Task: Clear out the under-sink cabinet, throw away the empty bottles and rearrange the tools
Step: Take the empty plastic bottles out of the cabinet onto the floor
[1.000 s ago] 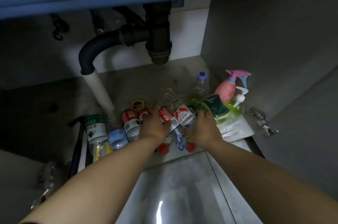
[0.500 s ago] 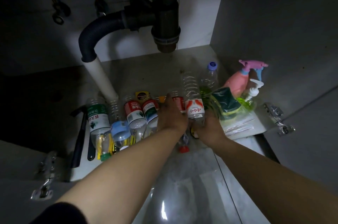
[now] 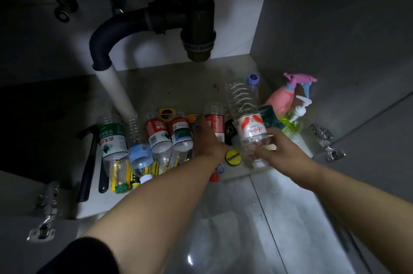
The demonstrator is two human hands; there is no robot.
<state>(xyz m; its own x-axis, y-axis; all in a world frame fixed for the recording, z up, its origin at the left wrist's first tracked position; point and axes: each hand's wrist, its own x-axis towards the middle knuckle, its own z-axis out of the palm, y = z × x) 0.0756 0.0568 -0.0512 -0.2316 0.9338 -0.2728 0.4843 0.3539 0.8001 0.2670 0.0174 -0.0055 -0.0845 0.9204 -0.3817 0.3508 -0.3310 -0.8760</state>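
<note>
Head view: early stage, judging by clutter. Right hand (image 3: 283,150) has fingers wrapped round white-label bottle (image 3: 250,126), apparently lifted off cabinet floor (image 3: 174,86). Left hand (image 3: 207,142) on red-label bottle (image 3: 214,125) — fingers hidden, cannot tell if clamped. Left to do — green-label bottle (image 3: 110,139) and neighbours, hammer (image 3: 88,162), spray bottle (image 3: 282,97) all inside cabinet, unsorted.

Black drain trap (image 3: 197,28) joins a corrugated hose (image 3: 100,36) — white pipe (image 3: 118,92) below it.

Bottles (image 3: 156,137) lay rowed on the cabinet floor (image 3: 174,86): hammer (image 3: 88,162) at nine o'clock, sprayer (image 3: 283,97) at three, drainpipe (image 3: 197,28) at twelve.
</note>
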